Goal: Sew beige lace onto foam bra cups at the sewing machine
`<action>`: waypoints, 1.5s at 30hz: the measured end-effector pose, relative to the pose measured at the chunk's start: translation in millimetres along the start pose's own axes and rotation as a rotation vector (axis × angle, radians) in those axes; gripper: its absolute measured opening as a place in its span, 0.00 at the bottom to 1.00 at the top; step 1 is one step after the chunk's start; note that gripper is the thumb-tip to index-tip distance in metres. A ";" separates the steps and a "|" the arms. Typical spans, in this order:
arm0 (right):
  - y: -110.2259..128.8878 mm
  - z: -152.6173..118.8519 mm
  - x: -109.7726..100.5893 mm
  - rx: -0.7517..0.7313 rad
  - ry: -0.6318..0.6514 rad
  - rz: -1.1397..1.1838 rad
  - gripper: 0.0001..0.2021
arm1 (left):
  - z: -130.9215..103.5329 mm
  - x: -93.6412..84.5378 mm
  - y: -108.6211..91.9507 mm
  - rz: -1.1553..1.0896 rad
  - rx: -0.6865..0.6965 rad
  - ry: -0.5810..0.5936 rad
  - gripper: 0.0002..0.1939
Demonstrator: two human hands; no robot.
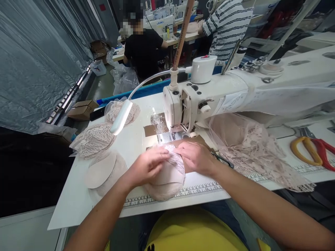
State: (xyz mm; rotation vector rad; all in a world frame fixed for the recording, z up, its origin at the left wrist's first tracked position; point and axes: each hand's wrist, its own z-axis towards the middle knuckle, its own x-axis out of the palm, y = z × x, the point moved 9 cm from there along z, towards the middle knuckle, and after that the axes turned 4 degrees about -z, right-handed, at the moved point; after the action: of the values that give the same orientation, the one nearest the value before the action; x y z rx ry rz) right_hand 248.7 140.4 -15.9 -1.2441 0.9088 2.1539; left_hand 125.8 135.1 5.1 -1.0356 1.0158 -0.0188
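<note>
A pale beige bra cup [167, 177] with a strip of lace [176, 158] over its upper part lies on the table just in front of the sewing machine needle area [172, 130]. My left hand [149, 165] grips the cup's upper left side, its fingertips at the lace. From the right, my right hand [196, 157] pinches the lace edge, fingertips close to those of the left. The sewing machine head [180, 104] stands right behind both hands. A piece of brown card [190, 167] shows beneath the right hand. The cup's far edge is partly hidden by my fingers.
Lace-covered cups [92, 139] and plain cups [102, 170] lie at the left. Lace fabric [251, 146] and scissors [306, 150] are at the right. A lamp [121, 116] hangs over the table; a printed ruler [201, 190] runs along the front edge. Two people sit beyond.
</note>
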 end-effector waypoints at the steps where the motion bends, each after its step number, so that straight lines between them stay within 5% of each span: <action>1: 3.1 0.0 1.6 -0.035 0.013 0.000 0.14 | 0.7 -10.5 6.8 -0.004 -0.052 -0.086 0.17; 4: 7.8 -0.1 8.5 -0.102 0.069 -0.039 0.13 | 10.0 -27.4 34.2 0.058 -0.237 -0.205 0.19; 7: 2.4 0.1 11.1 -0.071 0.084 -0.107 0.12 | 24.6 -17.7 57.0 0.037 -0.386 -0.078 0.13; 10: -3.7 -0.4 10.2 -0.030 0.082 -0.102 0.11 | 34.0 -6.5 62.6 -0.062 -0.408 0.019 0.03; 14: -6.6 -0.7 8.3 -0.010 0.084 -0.031 0.10 | 34.6 -4.2 63.4 -0.211 -0.373 0.035 0.10; 19: -8.8 -0.5 7.9 0.005 0.084 -0.017 0.11 | 17.3 -43.7 70.6 -0.366 -0.322 -0.322 0.15; 21: -9.5 -0.9 9.5 0.008 0.094 -0.019 0.11 | 4.5 -62.2 65.2 -0.283 -0.306 -0.505 0.11; 23: -9.8 -1.4 10.2 0.008 0.091 -0.018 0.12 | -2.3 -65.3 51.1 -0.146 -0.289 -0.562 0.05; 28: -12.3 -2.2 6.9 0.027 0.052 -0.048 0.10 | 16.4 1.4 12.8 0.190 -0.148 -0.114 0.08; 31: -16.0 -1.8 0.3 0.064 0.004 -0.061 0.10 | 25.7 28.4 1.4 0.342 -0.029 -0.011 0.13; 35: -19.9 0.0 3.6 0.124 0.085 -0.131 0.16 | 33.8 37.0 -6.7 0.299 0.085 0.029 0.14; 45: -23.8 0.8 13.4 0.236 0.232 -0.329 0.16 | 44.2 31.7 16.9 0.438 -0.012 0.027 0.21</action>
State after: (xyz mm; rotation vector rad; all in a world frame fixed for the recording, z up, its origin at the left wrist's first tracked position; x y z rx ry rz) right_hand 258.4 157.8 -34.6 -1.4284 0.9440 1.6239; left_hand 167.6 161.0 -23.5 -0.8072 1.2505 0.3316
